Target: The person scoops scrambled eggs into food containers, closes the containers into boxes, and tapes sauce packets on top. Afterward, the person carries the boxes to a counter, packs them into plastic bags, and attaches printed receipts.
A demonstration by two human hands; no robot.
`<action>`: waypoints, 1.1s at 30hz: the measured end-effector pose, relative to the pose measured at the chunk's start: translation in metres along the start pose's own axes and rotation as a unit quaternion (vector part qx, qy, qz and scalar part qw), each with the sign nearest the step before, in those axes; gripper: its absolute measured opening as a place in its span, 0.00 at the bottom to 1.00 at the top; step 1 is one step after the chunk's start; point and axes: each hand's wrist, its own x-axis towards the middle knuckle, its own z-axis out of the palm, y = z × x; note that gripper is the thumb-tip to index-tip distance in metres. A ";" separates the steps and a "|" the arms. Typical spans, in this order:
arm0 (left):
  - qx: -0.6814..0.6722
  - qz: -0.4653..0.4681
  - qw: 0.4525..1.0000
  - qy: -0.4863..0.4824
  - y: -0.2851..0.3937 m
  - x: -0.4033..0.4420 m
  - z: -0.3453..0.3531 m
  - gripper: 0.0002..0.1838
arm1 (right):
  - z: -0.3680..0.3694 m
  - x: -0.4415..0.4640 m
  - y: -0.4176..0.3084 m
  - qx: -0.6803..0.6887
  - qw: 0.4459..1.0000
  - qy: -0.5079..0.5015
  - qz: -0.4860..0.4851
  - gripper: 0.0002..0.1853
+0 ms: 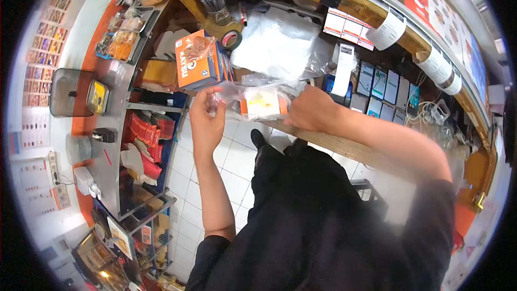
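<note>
A clear plastic bag [232,97] hangs between my hands at the front edge of the wooden counter. Inside it lies a small orange and white package [262,103] with a yellow picture on top. My left hand [207,118] pinches the bag's left side between thumb and fingers. On the other side my right hand [313,109] is closed in a fist around the bag's right edge, so its fingertips are hidden. Just beyond my left hand stands an orange KATSU box [193,63], touching or very near the bag.
A stack of clear plastic bags [283,40] lies behind, beside a roll of dark tape [231,39]. Several phones [378,82] and a paper receipt [342,70] are on the right. A metal counter [110,167] and shelves with red packets [146,137] stand on the left.
</note>
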 end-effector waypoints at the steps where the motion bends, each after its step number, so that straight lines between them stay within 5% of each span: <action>1: 0.002 -0.002 1.000 0.006 0.003 0.000 -0.001 0.13 | 0.003 -0.004 0.003 -0.041 0.991 0.088 -0.087 0.18; 3: 0.025 0.060 0.998 0.007 0.010 -0.001 -0.006 0.23 | 0.004 -0.016 0.010 -0.082 0.965 0.174 -0.179 0.16; 5: 0.056 0.052 0.997 0.001 0.011 -0.009 -0.015 0.32 | -0.001 -0.034 0.025 0.190 0.901 0.328 -0.213 0.08; 6: 0.088 0.047 0.995 -0.013 0.010 -0.015 -0.022 0.42 | 0.012 -0.041 0.033 0.324 0.857 0.354 -0.188 0.14; 7: 0.088 0.047 0.995 -0.012 -0.003 -0.020 -0.027 0.42 | 0.039 -0.034 0.046 0.324 0.857 0.354 -0.190 0.14; 9: 0.202 0.001 0.970 -0.136 -0.059 -0.028 -0.024 0.60 | 0.097 -0.014 0.072 0.701 0.592 0.382 -0.110 0.32; 10: 0.188 -0.009 0.962 -0.200 -0.087 -0.026 -0.013 0.66 | 0.101 -0.018 0.078 0.553 0.770 0.317 -0.017 0.51; 14: 0.148 0.085 0.954 -0.245 -0.132 0.003 0.062 0.64 | 0.123 0.054 0.011 0.450 0.765 0.460 -0.012 0.55; 16: 0.115 0.200 0.966 -0.116 -0.153 0.024 0.101 0.62 | 0.107 0.092 -0.015 0.530 0.719 0.450 0.000 0.53; 18: -0.007 0.068 0.990 -0.126 -0.148 0.030 0.115 0.44 | 0.115 0.136 -0.027 0.593 0.707 0.383 0.033 0.37; 19: -0.069 0.002 0.991 -0.117 -0.146 0.033 0.122 0.36 | 0.131 0.159 -0.029 0.560 0.746 0.360 0.028 0.28; 20: -0.139 -0.011 0.976 -0.167 -0.173 0.036 0.126 0.32 | 0.138 0.162 -0.038 0.516 0.742 0.427 0.029 0.16; 22: -0.217 -0.038 0.950 -0.223 -0.188 0.029 0.130 0.27 | 0.137 0.157 -0.045 0.541 0.715 0.442 0.029 0.16; 24: -0.122 0.016 0.967 -0.223 -0.173 0.021 0.121 0.49 | 0.138 0.157 -0.046 0.558 0.689 0.462 0.021 0.17; 29: -0.043 0.032 0.949 -0.310 -0.216 -0.003 0.165 0.53 | 0.093 0.142 -0.063 0.591 0.686 0.417 0.077 0.25; 30: -0.351 -0.094 0.894 -0.261 -0.228 0.005 0.185 0.48 | 0.083 0.136 -0.065 0.578 0.739 0.338 0.071 0.25; 33: -0.525 -0.175 0.818 -0.156 -0.166 0.032 0.170 0.31 | 0.043 0.114 -0.036 0.529 0.830 0.174 -0.002 0.28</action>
